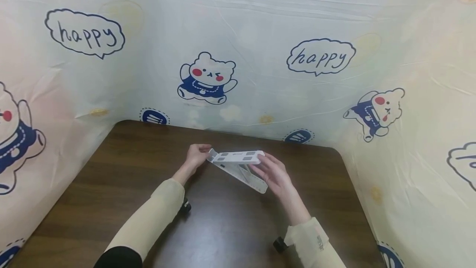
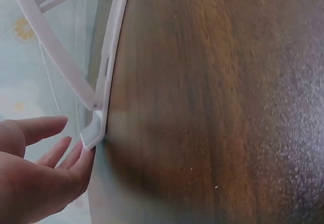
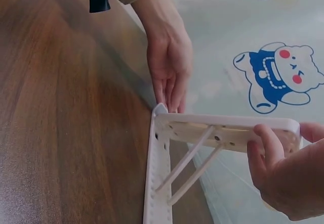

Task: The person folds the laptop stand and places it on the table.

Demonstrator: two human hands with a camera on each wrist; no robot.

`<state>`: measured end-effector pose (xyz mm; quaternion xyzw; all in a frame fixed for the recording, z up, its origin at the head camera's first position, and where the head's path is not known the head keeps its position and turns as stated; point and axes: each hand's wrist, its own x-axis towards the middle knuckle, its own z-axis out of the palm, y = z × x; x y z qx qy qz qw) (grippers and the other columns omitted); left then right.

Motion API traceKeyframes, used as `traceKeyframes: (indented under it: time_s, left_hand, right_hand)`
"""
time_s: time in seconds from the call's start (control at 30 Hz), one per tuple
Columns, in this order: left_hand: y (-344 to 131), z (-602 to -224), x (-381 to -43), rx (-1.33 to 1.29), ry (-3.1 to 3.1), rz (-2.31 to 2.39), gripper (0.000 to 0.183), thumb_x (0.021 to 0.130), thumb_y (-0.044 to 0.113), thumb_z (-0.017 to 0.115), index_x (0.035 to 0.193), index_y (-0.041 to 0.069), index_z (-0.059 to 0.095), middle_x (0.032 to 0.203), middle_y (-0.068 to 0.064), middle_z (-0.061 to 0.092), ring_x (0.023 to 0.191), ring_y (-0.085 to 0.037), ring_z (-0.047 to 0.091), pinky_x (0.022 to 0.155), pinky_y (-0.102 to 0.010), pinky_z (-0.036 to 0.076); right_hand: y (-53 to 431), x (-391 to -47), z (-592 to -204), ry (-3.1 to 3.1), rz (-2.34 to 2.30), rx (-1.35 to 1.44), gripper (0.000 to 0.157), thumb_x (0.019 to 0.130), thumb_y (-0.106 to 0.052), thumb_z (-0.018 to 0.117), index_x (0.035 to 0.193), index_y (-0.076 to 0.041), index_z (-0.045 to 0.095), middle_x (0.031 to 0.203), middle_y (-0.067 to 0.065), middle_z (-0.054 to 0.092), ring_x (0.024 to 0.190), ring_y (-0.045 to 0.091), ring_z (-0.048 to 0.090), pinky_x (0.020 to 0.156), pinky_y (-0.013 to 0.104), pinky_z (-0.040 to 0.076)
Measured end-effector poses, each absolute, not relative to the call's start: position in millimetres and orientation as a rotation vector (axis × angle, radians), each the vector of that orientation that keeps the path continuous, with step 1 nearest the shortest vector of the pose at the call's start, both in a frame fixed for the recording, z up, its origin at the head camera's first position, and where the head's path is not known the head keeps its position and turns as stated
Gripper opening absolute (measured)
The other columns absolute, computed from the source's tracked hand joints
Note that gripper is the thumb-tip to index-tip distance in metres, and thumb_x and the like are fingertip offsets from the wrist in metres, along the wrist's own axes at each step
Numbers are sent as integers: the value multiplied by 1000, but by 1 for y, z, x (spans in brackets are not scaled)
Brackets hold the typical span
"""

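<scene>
A white folding laptop stand (image 1: pixel 238 157) is unfolded into a wedge over the brown table. Its upper plate is raised, and two thin struts (image 3: pixel 195 168) link it to the lower part. My right hand (image 1: pixel 276 173) pinches the raised end of the upper plate, with fingers on the underside and the thumb on the other face. At the hinged end, my left hand (image 1: pixel 196 156) touches the small upturned lip (image 2: pixel 92 131) with extended fingers. In the left wrist view the left thumb (image 2: pixel 45 128) stands apart from the lip.
The wooden table (image 1: pixel 219 226) runs back to a patterned cloth (image 1: pixel 260 20) with bears and "happy" bubbles, which also hangs at both sides. A black strap piece (image 1: pixel 279 244) shows at the right cuff, another (image 1: pixel 186 206) by the left sleeve.
</scene>
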<state>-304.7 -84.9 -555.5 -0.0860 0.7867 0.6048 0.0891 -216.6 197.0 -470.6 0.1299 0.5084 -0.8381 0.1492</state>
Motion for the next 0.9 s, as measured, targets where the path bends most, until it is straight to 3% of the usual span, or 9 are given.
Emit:
traceKeyframes:
  time_s: [0.13, 0.27, 0.5, 0.57, 0.73, 0.83, 0.9]
  left_hand:
    - [-84, -559, -305, -177, 2434, 1746, 43, 104, -3, 64, 147, -10, 62, 151, -33, 63, 143, -47, 62, 121, -55, 54]
    - [-83, -572, -308, -6, 2626, 1616, 44, 106, 4, 60, 147, -11, 61, 148, -34, 65, 138, -49, 65, 118, -58, 55]
    - [-91, -623, -319, 325, 2948, 1308, 57, 107, 21, 62, 155, -8, 54, 150, -34, 63, 137, -51, 64, 116, -64, 54]
    - [-92, -624, -310, 361, 3003, 1207, 61, 108, 25, 64, 157, -8, 52, 152, -34, 61, 138, -53, 62, 118, -66, 51]
    - [-89, -594, -268, 383, 3034, 951, 70, 108, 33, 70, 158, -12, 47, 157, -40, 53, 144, -58, 55, 121, -70, 47]
    - [-86, -571, -246, 379, 3034, 711, 73, 110, 36, 68, 158, -14, 46, 161, -43, 47, 150, -60, 49, 125, -69, 43]
    - [-83, -563, -235, 365, 3021, 573, 74, 111, 39, 64, 159, -14, 44, 164, -42, 44, 155, -58, 44, 130, -67, 38]
  right_hand:
    - [197, -215, -473, 1479, -2409, 356, 58, 115, -9, 54, 167, 2, 32, 169, 27, 44, 149, 36, 55, 122, 48, 44]
    - [199, -213, -477, 1598, -2375, 295, 62, 114, -15, 60, 167, 4, 33, 167, 29, 46, 137, 30, 67, 121, 51, 48]
    - [211, -211, -490, 1839, -2344, 265, 55, 114, -29, 62, 158, 2, 49, 150, 22, 64, 114, 19, 79, 113, 48, 61]
    - [217, -210, -495, 1927, -2312, 249, 53, 115, -32, 61, 156, 0, 52, 149, 22, 67, 117, 22, 79, 110, 44, 62]
    - [236, -206, -511, 2213, -2113, 143, 53, 112, -30, 66, 156, -2, 55, 157, 25, 62, 141, 40, 67, 120, 50, 55]
    - [248, -206, -530, 2518, -1829, -47, 55, 108, -29, 72, 153, -1, 60, 156, 27, 63, 144, 47, 62, 120, 59, 53]
    - [260, -211, -556, 2693, -1632, -244, 59, 105, -34, 75, 152, -1, 62, 154, 26, 65, 144, 45, 62, 118, 58, 55]
